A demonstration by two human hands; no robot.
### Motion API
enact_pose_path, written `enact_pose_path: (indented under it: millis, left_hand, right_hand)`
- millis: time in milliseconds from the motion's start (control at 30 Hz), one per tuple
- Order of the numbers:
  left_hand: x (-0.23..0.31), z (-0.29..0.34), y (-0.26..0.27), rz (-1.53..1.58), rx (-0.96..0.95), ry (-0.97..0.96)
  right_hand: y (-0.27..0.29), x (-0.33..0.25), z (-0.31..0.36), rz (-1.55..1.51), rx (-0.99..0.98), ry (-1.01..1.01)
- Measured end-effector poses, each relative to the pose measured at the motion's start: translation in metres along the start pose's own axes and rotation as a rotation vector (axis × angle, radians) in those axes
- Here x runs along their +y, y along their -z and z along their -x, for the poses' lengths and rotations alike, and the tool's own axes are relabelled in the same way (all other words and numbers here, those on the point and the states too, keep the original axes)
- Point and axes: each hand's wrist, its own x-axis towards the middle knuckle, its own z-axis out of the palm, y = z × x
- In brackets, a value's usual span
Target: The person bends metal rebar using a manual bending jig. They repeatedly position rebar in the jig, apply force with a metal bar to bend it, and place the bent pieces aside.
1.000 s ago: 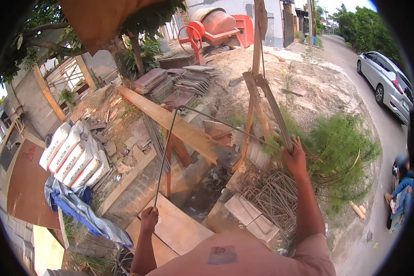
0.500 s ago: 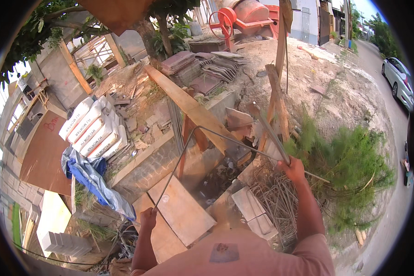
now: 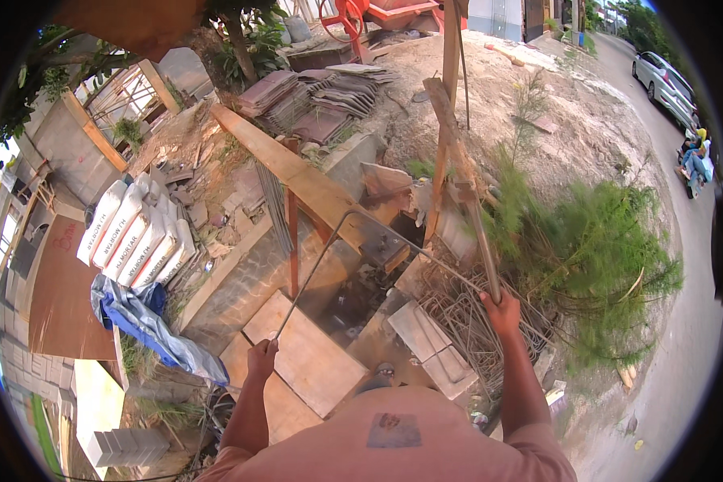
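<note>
A thin steel rod (image 3: 320,263), bent at its middle into a wide angle, spans the space between my hands. My left hand (image 3: 262,358) is closed round its lower left end. My right hand (image 3: 502,312) grips a long bar-like tool (image 3: 485,245) that points away from me and has a short crosspiece near its far end. The rod's right arm runs up to this hand; whether the fingers hold it too, I cannot tell. Below the rod lie two pale flat slabs (image 3: 307,353) and a dark pit (image 3: 349,301). A shod foot (image 3: 385,370) shows beneath my shirt.
A thick wooden plank (image 3: 285,165) slopes across the pit's far side. Bent steel bars (image 3: 458,317) are heaped beside a feathery green shrub (image 3: 594,273). White bags (image 3: 136,233) are stacked at left, above a blue-grey tarp (image 3: 157,325). A white car (image 3: 663,84) and motorcycle riders (image 3: 693,161) are on the road.
The view has shifted, so most of the scene sits further left. The tool in my right hand now points more directly away. A motorcycle and my foot have come into view.
</note>
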Motion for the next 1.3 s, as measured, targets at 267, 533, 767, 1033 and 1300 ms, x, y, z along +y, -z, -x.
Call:
enact_pose_path:
  millis: [267, 533, 767, 1033, 1300]
  left_hand:
    - [-0.041, -0.028, -0.012, -0.069, -0.028, 0.001]
    - [-0.003, -0.076, 0.021, -0.174, -0.1, -0.004]
    - [-0.008, -0.125, 0.035, -0.27, -0.123, -0.018]
    - [-0.019, -0.177, 0.042, -0.345, -0.131, -0.091]
    - [-0.021, -0.193, 0.044, -0.301, -0.151, -0.1]
  right_hand:
    - [-0.022, 0.011, 0.042, 0.119, 0.089, -0.06]
    - [-0.025, -0.029, 0.065, 0.081, 0.083, -0.149]
    - [-0.039, -0.049, 0.063, 0.138, 0.087, -0.233]
    - [-0.059, -0.06, 0.064, 0.194, 0.058, -0.275]
    - [-0.062, -0.076, 0.063, 0.273, 0.018, -0.253]
